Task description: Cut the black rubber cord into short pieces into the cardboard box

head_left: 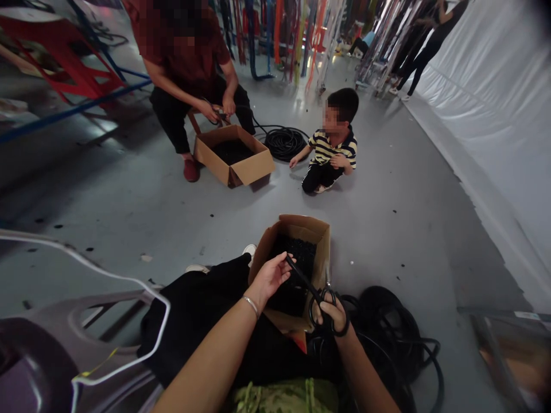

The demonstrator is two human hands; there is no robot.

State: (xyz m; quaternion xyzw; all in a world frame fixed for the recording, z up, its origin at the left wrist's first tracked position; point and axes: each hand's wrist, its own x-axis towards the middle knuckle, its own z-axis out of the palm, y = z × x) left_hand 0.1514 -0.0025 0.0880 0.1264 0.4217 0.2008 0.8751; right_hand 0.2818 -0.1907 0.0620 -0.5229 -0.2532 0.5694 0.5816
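My left hand (pixel 272 276) pinches the upper end of a black rubber tube (pixel 305 280) between thumb and fingers. The tube slants down to my right hand (pixel 331 315), which is closed around scissors (pixel 313 314) with large black handle loops. The blades point up and away, beside the box wall; whether they touch the tube I cannot tell. Below both hands stands an open cardboard box (pixel 324 232) holding many small black pieces (pixel 303 251). A coil of black tube (pixel 387 321) lies on the floor to the right of my right hand.
Across from me a seated person (pixel 185 80) works over another open cardboard box (pixel 252 169), beside a coil of black tube (pixel 286 142). A small person (pixel 331 149) crouches on the floor nearby. A plastic chair (pixel 55 321) and white cable (pixel 166 312) are at left.
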